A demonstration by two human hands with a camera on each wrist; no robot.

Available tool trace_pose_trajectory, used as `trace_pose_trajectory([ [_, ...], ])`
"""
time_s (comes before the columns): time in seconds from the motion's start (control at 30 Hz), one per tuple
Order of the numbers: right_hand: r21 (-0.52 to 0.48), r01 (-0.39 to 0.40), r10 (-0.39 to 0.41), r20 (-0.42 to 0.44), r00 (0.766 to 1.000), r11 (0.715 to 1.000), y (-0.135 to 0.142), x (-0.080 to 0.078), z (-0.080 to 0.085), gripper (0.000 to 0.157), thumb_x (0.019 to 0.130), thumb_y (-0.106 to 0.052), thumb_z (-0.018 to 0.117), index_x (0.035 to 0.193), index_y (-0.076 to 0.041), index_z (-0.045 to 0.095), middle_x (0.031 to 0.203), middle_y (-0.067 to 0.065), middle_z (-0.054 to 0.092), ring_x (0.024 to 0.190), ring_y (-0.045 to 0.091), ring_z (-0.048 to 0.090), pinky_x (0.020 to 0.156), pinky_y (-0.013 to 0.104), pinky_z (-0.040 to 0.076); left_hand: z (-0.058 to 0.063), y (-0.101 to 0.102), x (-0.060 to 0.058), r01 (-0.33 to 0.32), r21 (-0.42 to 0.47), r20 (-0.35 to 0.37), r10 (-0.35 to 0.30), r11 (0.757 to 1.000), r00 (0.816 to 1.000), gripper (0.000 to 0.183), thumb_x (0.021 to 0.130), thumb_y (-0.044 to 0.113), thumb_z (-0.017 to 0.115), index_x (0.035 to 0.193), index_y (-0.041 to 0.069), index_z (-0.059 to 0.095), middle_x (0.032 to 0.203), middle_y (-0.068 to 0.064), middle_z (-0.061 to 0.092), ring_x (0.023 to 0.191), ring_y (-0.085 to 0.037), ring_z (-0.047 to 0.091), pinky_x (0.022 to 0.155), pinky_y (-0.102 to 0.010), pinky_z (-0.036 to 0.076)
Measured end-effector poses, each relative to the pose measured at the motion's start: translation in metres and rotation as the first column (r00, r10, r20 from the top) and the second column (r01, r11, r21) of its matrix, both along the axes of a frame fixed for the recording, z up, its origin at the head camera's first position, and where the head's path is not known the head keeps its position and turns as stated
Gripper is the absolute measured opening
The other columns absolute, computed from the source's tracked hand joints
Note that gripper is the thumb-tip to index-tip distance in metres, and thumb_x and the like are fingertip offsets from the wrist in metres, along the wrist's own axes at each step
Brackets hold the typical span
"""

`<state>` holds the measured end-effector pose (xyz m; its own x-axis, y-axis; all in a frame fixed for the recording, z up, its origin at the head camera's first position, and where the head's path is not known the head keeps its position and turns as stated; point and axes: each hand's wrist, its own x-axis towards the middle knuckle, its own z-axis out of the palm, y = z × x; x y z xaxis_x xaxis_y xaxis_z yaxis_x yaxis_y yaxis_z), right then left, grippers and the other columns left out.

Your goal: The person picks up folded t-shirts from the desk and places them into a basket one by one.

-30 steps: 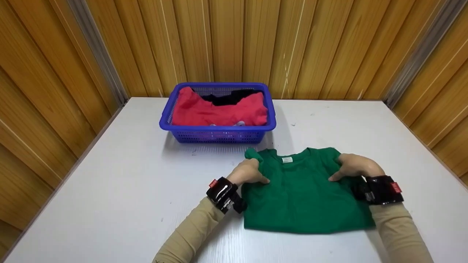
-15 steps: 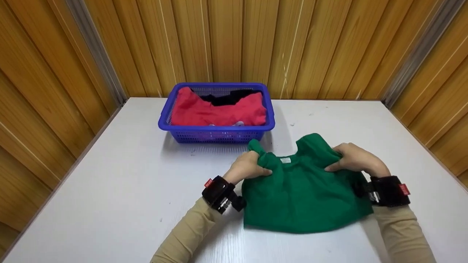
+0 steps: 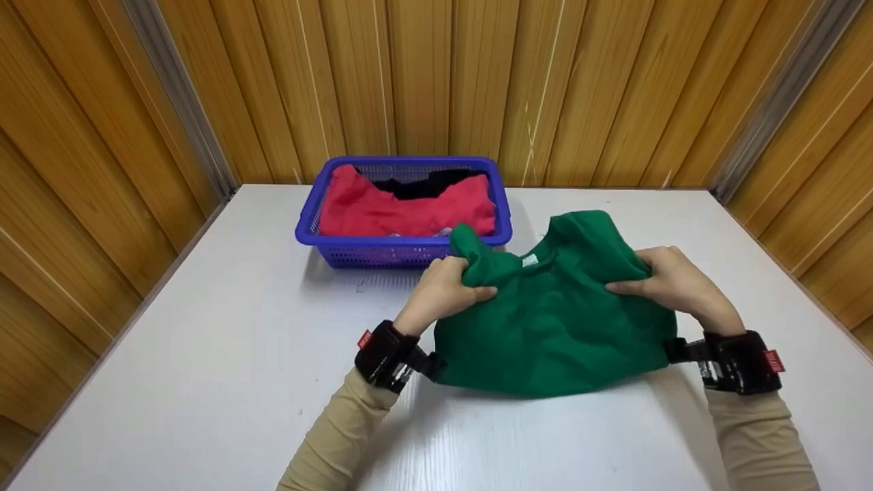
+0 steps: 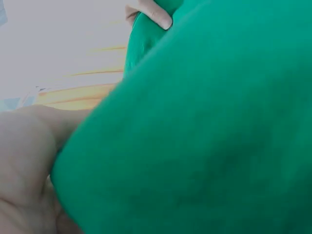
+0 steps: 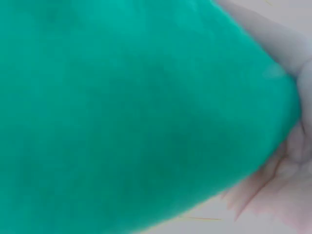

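Observation:
A green T-shirt (image 3: 552, 320), folded into a short wide shape, hangs between my two hands, its neckline and small white label (image 3: 530, 260) toward the back. My left hand (image 3: 443, 290) grips its left side, thumb on the near face and the other fingers behind the cloth. On the opposite side my right hand (image 3: 678, 283) pinches it the same way. In the left wrist view green cloth (image 4: 195, 126) fills most of the picture beside the palm (image 4: 24, 156). Cloth (image 5: 136, 112) likewise covers the right wrist view, with the right palm (image 5: 292, 161) at its edge.
A blue plastic basket (image 3: 402, 241) stands at the back of the white table (image 3: 204, 354), holding a red garment (image 3: 402, 213) and a black one (image 3: 436, 183). The shirt's left shoulder overlaps the basket's front right corner in the head view. Wood-look panels (image 3: 423, 82) wall the table in.
Both hands have lifted the green T-shirt off the table and moved it toward the back. Its shoulders have risen and its lower edge now hangs. The basket stays put.

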<state>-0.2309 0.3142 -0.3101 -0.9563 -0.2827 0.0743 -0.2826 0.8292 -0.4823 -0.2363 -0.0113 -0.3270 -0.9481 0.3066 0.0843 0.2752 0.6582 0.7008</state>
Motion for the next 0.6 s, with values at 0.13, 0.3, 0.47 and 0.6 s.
trace_pose_trajectory([
  [0.13, -0.051, 0.067, -0.07, -0.071, 0.995, 0.996, 0.0, 0.001, 0.002, 0.032, 0.085, -0.029, 0.072, 0.09, 0.001, 0.065, 0.085, 0.014, 0.068, 0.077, 0.016, 0.059, 0.077, 0.042, 0.053, 0.007, -0.009, -0.001, -0.016, 0.072, -0.043, 0.019, 0.997, 0.999, 0.028, 0.081, 0.029, 0.075, 0.08, 0.006, 0.059, 0.068, 0.002, 0.045, 0.069, -0.013, 0.046, 0.058, -0.024, 0.037],
  [0.3, -0.15, 0.101, -0.134, -0.224, 0.965, 0.983, -0.001, 0.0, 0.001, 0.031, 0.083, -0.023, 0.074, 0.091, 0.006, 0.068, 0.093, 0.025, 0.071, 0.079, 0.01, 0.064, 0.079, 0.05, 0.055, 0.013, -0.017, -0.002, -0.033, 0.168, -0.129, 0.055, 0.985, 0.99, 0.026, 0.082, 0.025, 0.074, 0.085, 0.002, 0.063, 0.074, -0.004, 0.06, 0.074, -0.014, 0.055, 0.065, -0.027, 0.048],
  [0.47, -0.26, 0.108, -0.185, -0.29, 0.939, 0.959, -0.002, -0.001, -0.001, 0.031, 0.083, -0.02, 0.074, 0.096, 0.008, 0.068, 0.098, 0.028, 0.07, 0.075, -0.02, 0.052, 0.073, 0.013, 0.053, 0.015, -0.02, -0.004, -0.055, 0.249, -0.215, 0.111, 0.967, 0.97, 0.026, 0.082, 0.021, 0.075, 0.092, -0.001, 0.067, 0.092, -0.016, 0.073, 0.087, -0.024, 0.069, 0.077, -0.04, 0.056],
  [0.6, -0.324, 0.109, -0.215, -0.314, 0.924, 0.94, -0.002, -0.001, -0.001, 0.032, 0.082, -0.017, 0.075, 0.096, 0.01, 0.067, 0.097, 0.031, 0.068, 0.074, -0.023, 0.05, 0.069, -0.002, 0.039, 0.014, -0.02, -0.008, -0.068, 0.289, -0.256, 0.145, 0.955, 0.956, 0.025, 0.081, 0.02, 0.075, 0.091, -0.001, 0.067, 0.094, -0.017, 0.073, 0.09, -0.028, 0.07, 0.079, -0.042, 0.056],
])
